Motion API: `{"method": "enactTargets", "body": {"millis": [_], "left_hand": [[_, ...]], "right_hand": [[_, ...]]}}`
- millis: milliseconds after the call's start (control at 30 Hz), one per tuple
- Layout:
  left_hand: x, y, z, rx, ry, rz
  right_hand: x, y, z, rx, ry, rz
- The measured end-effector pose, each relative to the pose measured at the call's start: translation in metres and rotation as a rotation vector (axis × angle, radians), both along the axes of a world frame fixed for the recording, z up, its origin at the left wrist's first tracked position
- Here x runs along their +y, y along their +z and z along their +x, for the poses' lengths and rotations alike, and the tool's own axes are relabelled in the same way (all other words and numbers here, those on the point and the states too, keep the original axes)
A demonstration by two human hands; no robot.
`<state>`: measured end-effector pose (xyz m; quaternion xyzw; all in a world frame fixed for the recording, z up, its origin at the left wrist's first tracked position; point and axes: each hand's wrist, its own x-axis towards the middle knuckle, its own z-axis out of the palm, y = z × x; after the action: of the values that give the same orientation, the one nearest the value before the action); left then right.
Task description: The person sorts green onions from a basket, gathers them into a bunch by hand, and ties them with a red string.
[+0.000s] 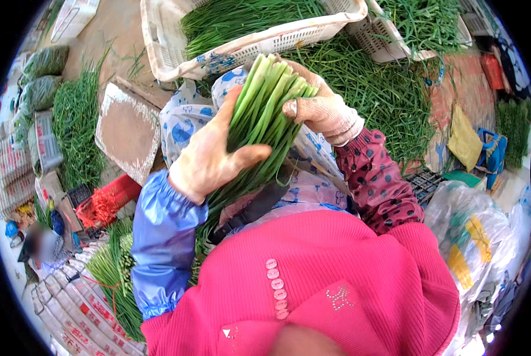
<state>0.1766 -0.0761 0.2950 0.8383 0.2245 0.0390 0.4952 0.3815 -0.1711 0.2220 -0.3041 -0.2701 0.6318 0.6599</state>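
Note:
In front of my chest is a thick bunch of garlic chives (265, 107), its pale stem ends pointing up and away and its green leaves trailing down to the left. My left hand (209, 151) wraps the bunch from the left, thumb across the stems. From the right, my right hand (321, 107), in a whitish knit glove with the thumb tip bare, closes on the upper stems near their cut ends. Its other fingers are partly hidden behind the bunch. Under both hands, a plastic apron with blue spots (185, 127) covers my lap.
Ahead stands a white plastic crate (265, 44) of chives; another crate (390, 44) is at its right. Loose chives (372, 101) cover the floor beyond my right hand. At left are a worn board (129, 127), red ties (99, 207) and tied bunches (114, 267). Clear plastic bags (467, 219) lie at right.

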Motion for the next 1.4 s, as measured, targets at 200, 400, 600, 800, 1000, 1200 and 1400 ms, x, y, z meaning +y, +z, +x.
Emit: {"method": "enactTargets", "body": {"millis": [200, 400, 600, 800, 1000, 1200, 1400], "left_hand": [[0.020, -0.013, 0.028, 0.053, -0.095, -0.134], [0.020, 0.012, 0.025, -0.053, 0.178, 0.056], [0.002, 0.011, 0.028, -0.176, 0.162, 0.760], [0.016, 0.001, 0.036, -0.052, 0.130, 0.265], [0.033, 0.015, 0.051, 0.050, -0.079, 0.537], [0.129, 0.012, 0.023, -0.156, 0.114, 0.990], [0.168, 0.044, -0.012, 0.162, 0.296, 1.046]], "right_hand": [[0.017, 0.025, -0.012, -0.017, -0.055, 0.005], [0.032, 0.032, -0.020, 0.109, -0.190, -0.190], [0.042, 0.029, -0.024, 0.098, -0.255, -0.284], [0.045, 0.019, -0.024, -0.093, -0.221, -0.389], [0.041, 0.017, -0.019, 0.068, -0.197, -0.325], [0.023, -0.001, -0.014, 0.191, -0.060, -0.118], [0.013, 0.039, 0.048, -0.424, -0.256, -0.039]]}}
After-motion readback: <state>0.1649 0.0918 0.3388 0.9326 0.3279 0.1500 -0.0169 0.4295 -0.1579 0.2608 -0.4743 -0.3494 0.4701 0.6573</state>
